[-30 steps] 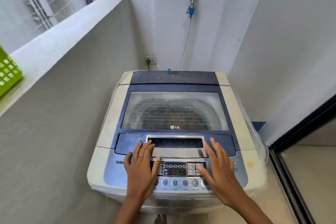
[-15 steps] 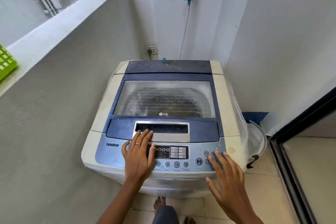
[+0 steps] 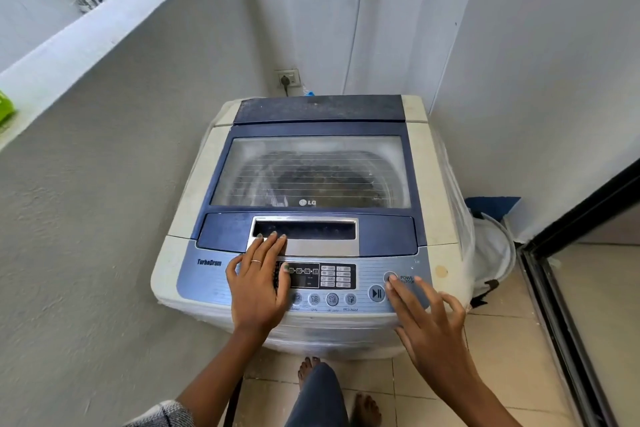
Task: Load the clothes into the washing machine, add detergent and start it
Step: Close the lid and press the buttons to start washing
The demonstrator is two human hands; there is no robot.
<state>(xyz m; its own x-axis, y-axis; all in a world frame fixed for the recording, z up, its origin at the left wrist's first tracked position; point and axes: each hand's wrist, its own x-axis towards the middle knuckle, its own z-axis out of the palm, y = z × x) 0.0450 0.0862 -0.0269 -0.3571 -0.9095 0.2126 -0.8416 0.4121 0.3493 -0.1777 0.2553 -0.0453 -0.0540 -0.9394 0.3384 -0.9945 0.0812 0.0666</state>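
Note:
A top-loading washing machine (image 3: 194, 191) stands in the corner, cream with a blue lid. Its glass lid (image 3: 311, 172) is down, and dark clothes show dimly through it. My left hand (image 3: 258, 282) lies flat on the left of the control panel (image 3: 341, 277), fingertips on the silver lid handle (image 3: 311, 239). My right hand (image 3: 427, 321) reaches over the panel's right end with fingers spread, its index fingertip on the round power button (image 3: 390, 277). The start/pause button (image 3: 376, 294) is just left of that finger.
A grey half-wall (image 3: 104, 218) runs close along the left. White walls close the back and right. A wall socket (image 3: 288, 78) and a water hose (image 3: 356, 21) are behind the machine. A white laundry bag (image 3: 491, 253) sits at its right, beside a black door frame (image 3: 568, 305).
My right hand has moved from the middle of the panel to its right end, its index finger now on the power button. My left hand has stayed put. The view has pulled back.

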